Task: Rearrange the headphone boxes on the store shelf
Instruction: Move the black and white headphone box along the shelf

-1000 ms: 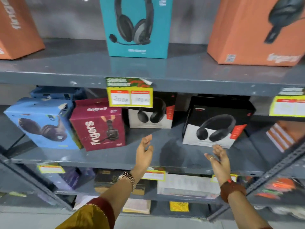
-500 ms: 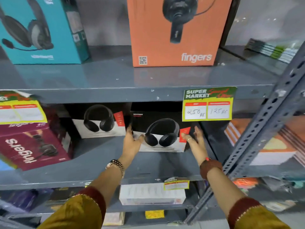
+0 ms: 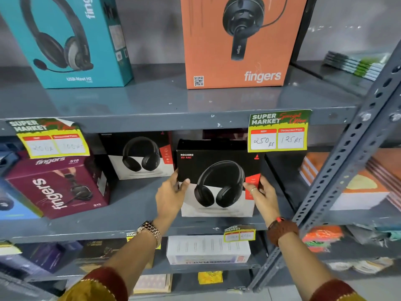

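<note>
Gripping the black headphone box (image 3: 219, 170) by its sides, left hand (image 3: 171, 196) and right hand (image 3: 263, 197), at the middle shelf (image 3: 130, 218).

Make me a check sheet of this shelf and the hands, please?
Surface: grey metal shelf, paint chipped at its front edge.
Job's things: black Rockerz box held; matching box behind; maroon fingers box lying tilted.
Clutter: price tag reads 250, 125.
Hands: left hand and right hand grip the box's sides.
Cables: nothing seen.
Surroundings: teal box, orange box above; slotted upright right.
</note>
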Available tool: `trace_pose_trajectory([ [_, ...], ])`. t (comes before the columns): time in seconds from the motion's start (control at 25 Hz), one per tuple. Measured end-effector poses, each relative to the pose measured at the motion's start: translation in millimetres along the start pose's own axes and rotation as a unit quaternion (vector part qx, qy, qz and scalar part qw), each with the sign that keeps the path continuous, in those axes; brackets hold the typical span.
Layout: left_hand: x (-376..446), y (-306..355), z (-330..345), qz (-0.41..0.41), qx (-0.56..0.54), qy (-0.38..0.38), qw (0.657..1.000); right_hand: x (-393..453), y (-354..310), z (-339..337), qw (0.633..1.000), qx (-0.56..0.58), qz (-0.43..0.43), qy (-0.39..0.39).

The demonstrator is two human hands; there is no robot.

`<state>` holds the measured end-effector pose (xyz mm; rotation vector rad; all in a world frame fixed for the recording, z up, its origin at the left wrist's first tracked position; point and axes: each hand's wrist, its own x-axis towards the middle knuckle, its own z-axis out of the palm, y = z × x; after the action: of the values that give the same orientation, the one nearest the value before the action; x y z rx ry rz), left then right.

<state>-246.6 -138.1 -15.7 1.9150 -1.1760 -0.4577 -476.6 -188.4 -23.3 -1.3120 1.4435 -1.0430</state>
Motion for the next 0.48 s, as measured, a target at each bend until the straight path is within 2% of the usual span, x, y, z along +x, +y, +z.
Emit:
trace_pose_trajectory([
  [0.12, -20, -4, -32, 0.03, 0.005, -0.008, 1.0, -33, -2, -1, 1.0, -0.025, -0.01, 0.012],
  [0.24, -33, -15, -65, 0.018, 0.009, -0.026, 0.999, -69, -15, 11, 0.999, -0.038, -0.019, 0.026],
  [0.48, -32, -54, -131, -0.016, -0.056, -0.044, 0.997, -101, -42, 75, 0.997, -0.04, -0.049, -0.036],
])
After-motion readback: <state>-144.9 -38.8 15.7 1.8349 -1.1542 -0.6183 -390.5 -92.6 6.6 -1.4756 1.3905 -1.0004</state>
